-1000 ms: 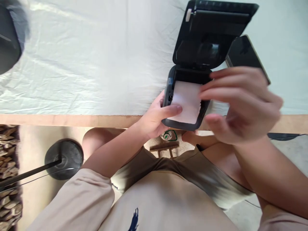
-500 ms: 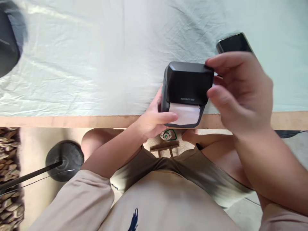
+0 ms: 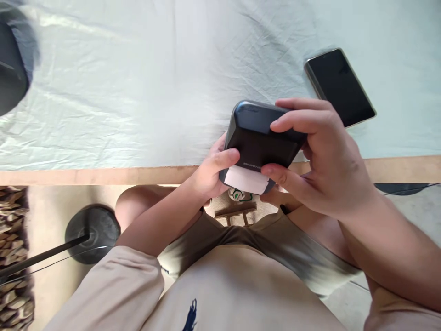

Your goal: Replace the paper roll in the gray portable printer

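Note:
A black label printer [image 3: 262,142] with pale lettering on its lid is held up above the table's front edge, tilted. White label paper [image 3: 247,179] shows at its lower end. My left hand [image 3: 215,168] grips the printer's left side, thumb on the lid and the other fingers mostly hidden behind. On the right side, my right hand [image 3: 322,151] is closed around the printer, fingers over the upper part of the lid and thumb near its lower edge by the paper.
A phone [image 3: 341,87] with a dark screen lies on the pale cloth [image 3: 155,92] to the right. Part of a dark object [image 3: 10,69] shows at the far left. The wooden table edge [image 3: 96,175] runs in front of me. Below left is a round black stand base [image 3: 93,233].
My right hand has moved left and closed around the printer, uncovering the phone. The printer has shifted slightly down and left and turned. My left thumb has moved from the paper to the lid.

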Motion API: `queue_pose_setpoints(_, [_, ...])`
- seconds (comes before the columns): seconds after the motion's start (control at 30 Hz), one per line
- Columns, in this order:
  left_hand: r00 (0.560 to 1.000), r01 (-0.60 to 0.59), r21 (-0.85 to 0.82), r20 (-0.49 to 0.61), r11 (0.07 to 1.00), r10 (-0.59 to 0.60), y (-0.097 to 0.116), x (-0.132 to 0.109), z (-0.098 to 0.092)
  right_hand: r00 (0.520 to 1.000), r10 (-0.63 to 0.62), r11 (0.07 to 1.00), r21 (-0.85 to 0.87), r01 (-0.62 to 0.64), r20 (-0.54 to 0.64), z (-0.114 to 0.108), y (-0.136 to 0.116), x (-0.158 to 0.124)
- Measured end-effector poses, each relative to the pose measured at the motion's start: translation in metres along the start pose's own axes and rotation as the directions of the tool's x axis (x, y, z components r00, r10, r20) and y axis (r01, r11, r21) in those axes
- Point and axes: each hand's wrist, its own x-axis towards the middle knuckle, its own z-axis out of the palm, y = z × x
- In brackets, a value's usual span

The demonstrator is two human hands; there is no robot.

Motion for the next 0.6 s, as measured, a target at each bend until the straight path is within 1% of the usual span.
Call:
queue_pose_setpoints(0.03, [1.000, -0.016, 0.013, 0.017, 1.000, 0.016, 0.000, 0.000, 0.000, 1.000, 0.001, 1.000, -0.020, -0.001, 0.012, 0.000, 0.000, 0.000])
queue_pose_setpoints(0.1, [1.000, -0.008, 0.008, 0.017, 1.000, 0.008, 0.001, 0.000, 0.000, 1.000, -0.005, 0.998, -0.070, 0.005, 0.002, 0.000, -0.001, -0.001])
queue_pose_setpoints(0.2, [1.000, 0.024, 0.022, 0.001, 0.999, -0.024, 0.003, 0.001, 0.001, 1.000, -0.005, 0.988, -0.152, 0.002, -0.023, 0.000, -0.002, -0.001])
queue_pose_setpoints(0.23, [0.999, 0.036, 0.029, 0.012, 0.999, -0.037, 0.004, 0.001, 0.002, 1.000, 0.006, 0.981, -0.192, -0.011, -0.027, -0.001, -0.002, -0.002])
queue_pose_setpoints(0.3, [0.997, 0.059, 0.006, 0.040, 0.998, -0.059, 0.006, 0.003, 0.007, 0.999, 0.006, 0.968, -0.251, -0.017, -0.044, -0.004, -0.002, -0.003])
queue_pose_setpoints(0.33, [0.996, 0.084, -0.022, 0.033, 0.996, -0.084, 0.007, 0.005, 0.010, 0.999, 0.001, 0.965, -0.261, -0.012, -0.043, -0.006, -0.001, -0.003])
queue_pose_setpoints(0.37, [0.993, 0.121, -0.055, 0.007, 0.991, -0.120, 0.009, 0.006, 0.014, 0.999, -0.011, 0.967, -0.254, 0.002, -0.036, -0.007, 0.000, -0.003])
queue_pose_setpoints(0.4, [0.985, 0.160, -0.088, -0.042, 0.983, -0.165, 0.012, 0.007, 0.018, 0.999, -0.023, 0.972, -0.236, 0.017, -0.023, -0.009, 0.001, -0.004])
queue_pose_setpoints(0.43, [0.971, 0.201, -0.116, -0.104, 0.973, -0.213, 0.015, 0.008, 0.022, 0.999, -0.034, 0.976, -0.216, 0.032, -0.004, -0.010, 0.002, -0.004])
queue_pose_setpoints(0.5, [0.930, 0.256, -0.160, -0.229, 0.953, -0.288, 0.021, 0.008, 0.030, 0.999, -0.038, 0.979, -0.198, 0.042, 0.025, -0.010, 0.003, -0.005])
queue_pose_setpoints(0.57, [0.900, 0.249, -0.216, -0.308, 0.944, -0.308, 0.026, 0.008, 0.035, 0.999, -0.031, 0.982, -0.188, 0.036, 0.031, -0.009, 0.003, -0.006])
queue_pose_setpoints(0.6, [0.889, 0.242, -0.249, -0.329, 0.938, -0.317, 0.027, 0.008, 0.036, 0.999, -0.024, 0.984, -0.175, 0.030, 0.035, -0.008, 0.004, -0.006])
